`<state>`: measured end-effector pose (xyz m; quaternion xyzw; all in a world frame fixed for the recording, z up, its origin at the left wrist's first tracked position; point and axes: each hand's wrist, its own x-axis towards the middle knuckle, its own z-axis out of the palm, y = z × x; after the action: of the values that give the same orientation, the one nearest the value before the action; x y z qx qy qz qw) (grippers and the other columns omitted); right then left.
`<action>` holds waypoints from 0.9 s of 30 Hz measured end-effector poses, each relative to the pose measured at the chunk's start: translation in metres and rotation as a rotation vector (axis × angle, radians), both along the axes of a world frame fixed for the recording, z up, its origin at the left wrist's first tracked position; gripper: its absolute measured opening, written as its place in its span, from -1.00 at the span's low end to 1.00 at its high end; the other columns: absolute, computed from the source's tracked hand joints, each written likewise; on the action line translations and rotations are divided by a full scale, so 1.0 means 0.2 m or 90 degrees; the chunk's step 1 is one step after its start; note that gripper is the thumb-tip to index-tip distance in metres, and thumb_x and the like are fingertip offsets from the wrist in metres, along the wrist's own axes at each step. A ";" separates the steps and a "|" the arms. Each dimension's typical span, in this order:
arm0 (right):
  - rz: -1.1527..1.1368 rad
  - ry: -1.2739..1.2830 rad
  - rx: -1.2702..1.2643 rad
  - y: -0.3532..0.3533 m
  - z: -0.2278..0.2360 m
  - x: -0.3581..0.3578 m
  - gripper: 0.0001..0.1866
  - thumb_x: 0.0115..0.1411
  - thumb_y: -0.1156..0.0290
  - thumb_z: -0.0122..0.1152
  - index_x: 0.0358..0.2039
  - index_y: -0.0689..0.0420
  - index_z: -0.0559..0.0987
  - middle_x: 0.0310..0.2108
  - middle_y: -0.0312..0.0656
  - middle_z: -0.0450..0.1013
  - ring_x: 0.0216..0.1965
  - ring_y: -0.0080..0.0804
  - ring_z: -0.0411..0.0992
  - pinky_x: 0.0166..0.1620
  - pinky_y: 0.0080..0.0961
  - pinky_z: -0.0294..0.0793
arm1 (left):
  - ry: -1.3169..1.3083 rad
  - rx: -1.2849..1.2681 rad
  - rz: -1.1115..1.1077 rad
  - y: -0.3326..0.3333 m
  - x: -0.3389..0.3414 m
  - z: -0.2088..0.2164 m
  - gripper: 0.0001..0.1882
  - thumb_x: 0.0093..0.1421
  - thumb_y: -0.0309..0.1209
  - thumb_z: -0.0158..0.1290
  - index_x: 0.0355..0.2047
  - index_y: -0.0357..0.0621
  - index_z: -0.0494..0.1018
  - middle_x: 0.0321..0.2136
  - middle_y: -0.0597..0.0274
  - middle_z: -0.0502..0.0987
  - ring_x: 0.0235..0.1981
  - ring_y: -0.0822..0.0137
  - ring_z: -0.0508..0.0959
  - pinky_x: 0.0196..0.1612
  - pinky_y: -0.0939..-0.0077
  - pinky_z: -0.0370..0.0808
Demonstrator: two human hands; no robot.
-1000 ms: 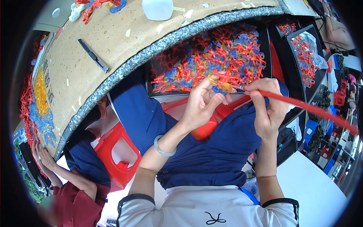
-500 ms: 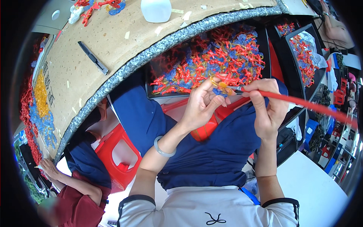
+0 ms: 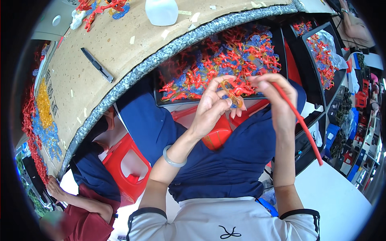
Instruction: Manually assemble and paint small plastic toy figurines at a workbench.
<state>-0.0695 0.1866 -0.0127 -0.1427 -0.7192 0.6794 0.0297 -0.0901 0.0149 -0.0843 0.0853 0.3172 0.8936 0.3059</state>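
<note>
Left hand (image 3: pixel 212 105) pinched the figure (image 3: pixel 239 89) — just to its right, right hand (image 3: pixel 278 91) clasped the rod (image 3: pixel 304 127), slanted down-right.

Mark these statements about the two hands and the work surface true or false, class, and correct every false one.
1. The right hand holds a long red stick. True.
2. The pale bracelet is on the right arm. False: it is on the left forearm.
3. The left hand holds a small plastic piece that is partly yellow. True.
4. The dark cutter lies among the plastic pieces in the tray. False: it lies on the brown tabletop.
5. A white container is on the tabletop. True.
</note>
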 end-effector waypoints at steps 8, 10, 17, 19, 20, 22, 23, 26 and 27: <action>-0.042 -0.065 -0.211 -0.07 -0.11 0.02 -0.75 0.07 0.60 0.28 -0.51 0.10 0.34 -0.47 -0.16 0.52 -0.44 -0.55 0.48 -0.33 -0.62 0.47 | -0.008 -0.117 -0.036 0.02 0.02 0.02 -0.55 0.24 -0.52 -0.14 0.13 -0.22 0.06 -0.46 0.08 0.51 -0.52 0.46 0.49 -0.48 0.65 0.34; -0.018 -0.084 -0.251 -0.05 -0.13 0.03 -0.73 0.03 0.59 0.30 -0.52 0.07 0.33 -0.53 -0.22 0.49 -0.48 -0.59 0.44 -0.34 -0.66 0.40 | -0.010 -0.119 -0.046 0.02 0.02 0.00 -0.54 0.24 -0.50 -0.16 0.14 -0.22 0.05 -0.47 0.07 0.51 -0.50 0.42 0.50 -0.47 0.63 0.35; -0.060 -0.112 -0.254 -0.06 -0.14 0.02 -0.71 0.01 0.58 0.31 -0.54 0.04 0.32 -0.60 -0.32 0.43 -0.49 -0.66 0.38 -0.30 -0.71 0.29 | -0.056 -0.104 -0.065 0.03 0.03 -0.01 -0.51 0.23 -0.45 -0.13 0.16 -0.24 0.06 -0.50 0.09 0.49 -0.47 0.35 0.51 -0.44 0.56 0.41; -0.059 -0.116 -0.249 -0.05 -0.14 0.02 -0.71 0.01 0.59 0.31 -0.54 0.03 0.32 -0.60 -0.32 0.42 -0.50 -0.66 0.38 -0.32 -0.72 0.29 | -0.065 -0.093 -0.070 0.02 0.02 -0.01 -0.50 0.23 -0.44 -0.12 0.16 -0.25 0.07 -0.50 0.09 0.49 -0.47 0.35 0.51 -0.44 0.56 0.41; -0.060 -0.116 -0.249 -0.05 -0.15 0.02 -0.71 0.01 0.59 0.31 -0.54 0.03 0.32 -0.60 -0.32 0.42 -0.50 -0.66 0.38 -0.32 -0.72 0.29 | -0.073 -0.081 -0.074 0.02 0.02 -0.01 -0.49 0.23 -0.43 -0.10 0.16 -0.26 0.08 -0.50 0.09 0.48 -0.47 0.35 0.51 -0.44 0.57 0.41; -0.058 -0.109 -0.248 -0.04 -0.15 0.02 -0.70 0.01 0.59 0.30 -0.54 0.04 0.31 -0.60 -0.33 0.43 -0.50 -0.66 0.39 -0.32 -0.73 0.30 | -0.079 -0.069 -0.080 0.03 0.02 -0.02 -0.49 0.23 -0.42 -0.09 0.16 -0.26 0.08 -0.50 0.10 0.49 -0.47 0.35 0.51 -0.43 0.56 0.41; -0.058 -0.109 -0.247 -0.04 -0.15 0.02 -0.70 0.01 0.59 0.30 -0.54 0.04 0.31 -0.60 -0.33 0.43 -0.50 -0.66 0.39 -0.32 -0.73 0.30 | -0.085 -0.058 -0.085 0.03 0.02 -0.02 -0.48 0.22 -0.42 -0.08 0.16 -0.27 0.08 -0.50 0.10 0.49 -0.48 0.35 0.50 -0.43 0.56 0.40; -0.062 -0.099 -0.263 -0.05 -0.14 0.02 -0.70 0.01 0.60 0.31 -0.54 0.03 0.31 -0.59 -0.31 0.44 -0.50 -0.66 0.39 -0.33 -0.72 0.31 | -0.092 -0.065 -0.075 0.03 0.02 -0.01 -0.50 0.23 -0.41 -0.11 0.16 -0.26 0.08 -0.52 0.09 0.49 -0.49 0.35 0.50 -0.42 0.56 0.39; -0.058 -0.095 -0.248 -0.05 -0.14 0.02 -0.69 0.02 0.61 0.30 -0.54 0.04 0.30 -0.56 -0.25 0.47 -0.50 -0.65 0.40 -0.34 -0.71 0.34 | -0.092 -0.065 -0.075 0.03 0.01 -0.02 -0.50 0.23 -0.41 -0.11 0.16 -0.26 0.08 -0.52 0.09 0.49 -0.49 0.35 0.50 -0.42 0.56 0.39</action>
<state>-0.0662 0.1760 -0.0403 -0.2277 -0.5671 0.7913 -0.0211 -0.0874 0.0203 -0.0874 0.0234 0.3339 0.8605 0.3840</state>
